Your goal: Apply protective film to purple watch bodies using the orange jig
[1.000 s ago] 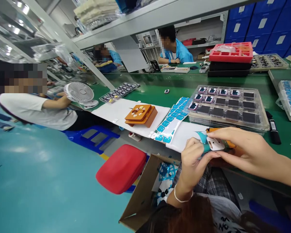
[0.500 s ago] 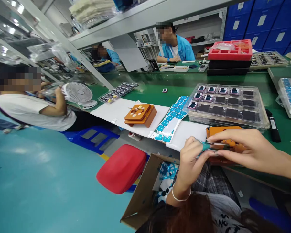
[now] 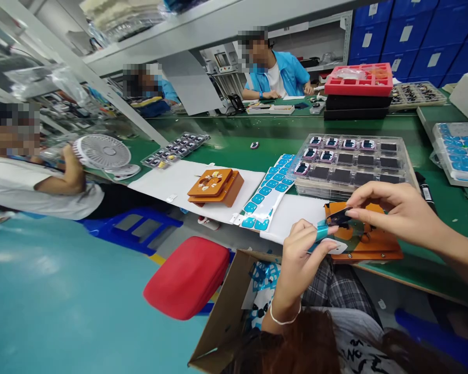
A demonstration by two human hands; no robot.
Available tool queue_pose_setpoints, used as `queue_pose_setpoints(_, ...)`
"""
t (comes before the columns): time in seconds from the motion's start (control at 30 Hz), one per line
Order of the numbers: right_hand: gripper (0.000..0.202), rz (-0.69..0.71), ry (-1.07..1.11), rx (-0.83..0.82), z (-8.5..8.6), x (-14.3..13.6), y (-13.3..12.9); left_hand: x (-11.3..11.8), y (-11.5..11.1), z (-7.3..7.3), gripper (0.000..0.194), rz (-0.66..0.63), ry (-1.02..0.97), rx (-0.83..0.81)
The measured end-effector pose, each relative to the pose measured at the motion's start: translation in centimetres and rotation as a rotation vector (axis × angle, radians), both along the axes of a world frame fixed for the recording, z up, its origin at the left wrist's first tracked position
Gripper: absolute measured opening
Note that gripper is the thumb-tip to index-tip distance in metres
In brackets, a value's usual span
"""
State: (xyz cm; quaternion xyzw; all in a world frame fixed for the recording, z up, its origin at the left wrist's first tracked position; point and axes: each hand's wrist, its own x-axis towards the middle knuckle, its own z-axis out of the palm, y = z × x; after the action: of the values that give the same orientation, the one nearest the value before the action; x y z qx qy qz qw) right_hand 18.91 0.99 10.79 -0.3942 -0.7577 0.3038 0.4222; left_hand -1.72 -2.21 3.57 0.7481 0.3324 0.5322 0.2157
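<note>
My left hand [image 3: 302,254] pinches a strip of blue film [image 3: 322,231], and a white backing piece [image 3: 337,246] shows by its thumb. My right hand [image 3: 392,210] grips a thin dark piece [image 3: 341,217] between thumb and fingers, just above and right of the film. Whether the dark piece and film touch, I cannot tell. Beneath both hands lies an orange fixture [image 3: 382,253] at the bench edge, partly covered by them. Left of it, a sheet of blue stickers [image 3: 268,191] rests on white paper [image 3: 164,187].
Behind my hands is a clear tray [image 3: 388,161] of small devices and dark squares. Another orange fixture [image 3: 214,187] stands left, near a fan [image 3: 101,151]. A black marker [image 3: 426,192] lies right. Below are a cardboard box [image 3: 218,311] and a red stool [image 3: 189,278]. Co-workers sit nearby.
My hands have drawn apart; the right one has risen slightly, and its dark piece now shows clearly. More of the orange fixture is visible. The whole view has shifted somewhat.
</note>
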Motion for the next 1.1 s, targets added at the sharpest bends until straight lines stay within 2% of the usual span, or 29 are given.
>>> queue_pose_setpoints(0.2,0.018,-0.027,0.039,0.004,-0.4,0.2,0.4,0.0,-0.1,-0.1,0.024,-0.007,0.034,-0.056)
queue_pose_setpoints(0.43,0.015,-0.038,-0.049,0.107,-0.4,0.6,0.5,-0.2,0.0,-0.1,0.026,-0.051,0.046,-0.119)
queue_pose_setpoints(0.6,0.01,-0.167,-0.064,0.198,0.6,1.6,0.7,-0.6,-0.3,0.0,0.023,-0.091,-0.026,-0.214)
queue_pose_setpoints(0.7,0.015,-0.16,-0.196,0.17,0.9,2.6,1.1,-1.2,-0.4,-0.2,0.021,-0.008,-0.117,-0.276)
queue_pose_setpoints(0.83,0.019,-0.005,-0.45,0.042,0.6,3.3,1.8,-2.0,-0.1,-0.8,0.021,0.217,-0.286,-0.307)
queue_pose_setpoints(0.93,0.019,0.063,-0.544,-0.06,-0.1,3.1,2.2,-2.3,0.2,-1.3,0.026,0.373,-0.391,-0.276)
queue_pose_setpoints(1.0,0.018,0.058,-0.599,-0.077,-0.5,2.9,2.3,-2.4,0.3,-1.5,0.027,0.415,-0.426,-0.259)
queue_pose_setpoints(1.1,0.016,0.029,-0.702,-0.039,-0.9,2.9,2.3,-2.3,0.4,-1.5,0.025,0.406,-0.435,-0.25)
